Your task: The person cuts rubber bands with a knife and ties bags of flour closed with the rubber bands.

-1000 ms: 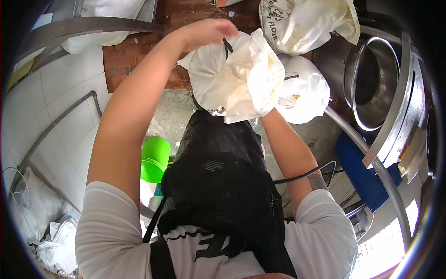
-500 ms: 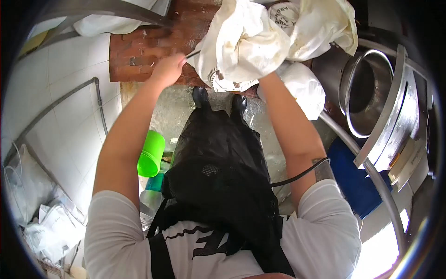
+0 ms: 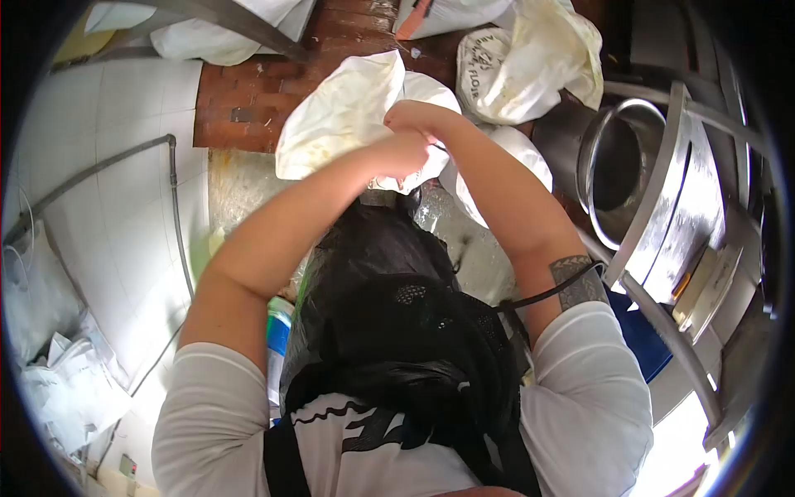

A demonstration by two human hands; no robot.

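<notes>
Wht bag (image 3: 338, 114) part. hidden bhd L forearm (image 3: 310, 190).

From far off, I see a wrinkled bag (image 3: 331, 124) at the top middle; I can't tell if it is cloth or plastic. The apron (image 3: 352, 244) in the middle looks like smooth, shiny plastic. On the right, I see a shiny metal pot (image 3: 609, 157). On the left, the wall tiles (image 3: 137, 224) look smooth and glossy. At the bottom, the shirt (image 3: 211, 406) is matt cloth.

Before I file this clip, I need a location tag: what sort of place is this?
Probably a kitchen or bakery workroom: a sack printed "flour", a deep metal bowl and a tiled wall.
</notes>
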